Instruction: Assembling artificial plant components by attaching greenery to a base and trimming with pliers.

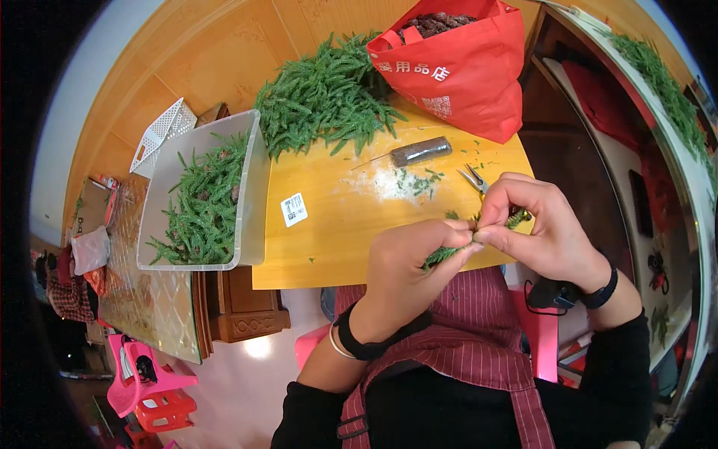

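Close together over the near right edge of the yellow table (336,254), my left hand (415,258) and my right hand (535,221) pinch a small green artificial pine sprig (443,257). Its needles stick out on both sides of my fingertips, which meet at its middle; what exactly lies between them is hidden. Just beyond my right hand lie pliers (474,179) with their jaws pointing away. Farther back, a dark bundle of thin wires (421,152) rests beside white powder and loose needle scraps (419,182).
A large heap of green sprigs (325,97) lies at the table's back. Beside it stands a red bag (456,67) full of brown pine cones. To the left, a translucent bin (258,187) holds sprigs with cones. A white label (293,209) lies nearby; a pink chair (142,374) stands lower left.
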`<state>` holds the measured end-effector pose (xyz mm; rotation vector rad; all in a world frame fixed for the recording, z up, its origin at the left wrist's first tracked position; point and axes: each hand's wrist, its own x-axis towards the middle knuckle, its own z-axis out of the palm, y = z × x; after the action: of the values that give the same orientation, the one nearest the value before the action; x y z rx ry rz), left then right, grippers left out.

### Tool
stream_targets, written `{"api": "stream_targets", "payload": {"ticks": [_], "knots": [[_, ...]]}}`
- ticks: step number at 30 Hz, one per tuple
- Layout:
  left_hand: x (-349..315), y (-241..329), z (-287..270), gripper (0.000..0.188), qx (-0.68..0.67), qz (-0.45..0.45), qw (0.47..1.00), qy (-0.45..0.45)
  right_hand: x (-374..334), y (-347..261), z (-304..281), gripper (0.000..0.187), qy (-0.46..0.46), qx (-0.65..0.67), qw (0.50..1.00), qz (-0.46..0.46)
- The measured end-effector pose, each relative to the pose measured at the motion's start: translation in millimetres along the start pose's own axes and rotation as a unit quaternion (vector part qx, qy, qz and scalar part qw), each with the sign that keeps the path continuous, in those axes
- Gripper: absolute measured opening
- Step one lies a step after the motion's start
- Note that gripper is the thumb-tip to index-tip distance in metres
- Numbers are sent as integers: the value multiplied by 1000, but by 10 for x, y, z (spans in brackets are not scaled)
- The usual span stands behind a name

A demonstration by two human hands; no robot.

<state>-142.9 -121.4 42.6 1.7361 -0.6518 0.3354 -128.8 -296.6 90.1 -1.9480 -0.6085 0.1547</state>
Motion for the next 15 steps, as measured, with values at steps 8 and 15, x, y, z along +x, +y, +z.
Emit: {"api": "stream_targets", "payload": {"ticks": [8, 15], "knots": [[76, -102, 138, 14, 221, 113, 963, 105, 51, 275, 258, 10, 219, -132, 963, -83], [17, -223, -96, 17, 37, -54, 995, 74, -86, 604, 59, 29, 181, 186, 966, 18]]}}
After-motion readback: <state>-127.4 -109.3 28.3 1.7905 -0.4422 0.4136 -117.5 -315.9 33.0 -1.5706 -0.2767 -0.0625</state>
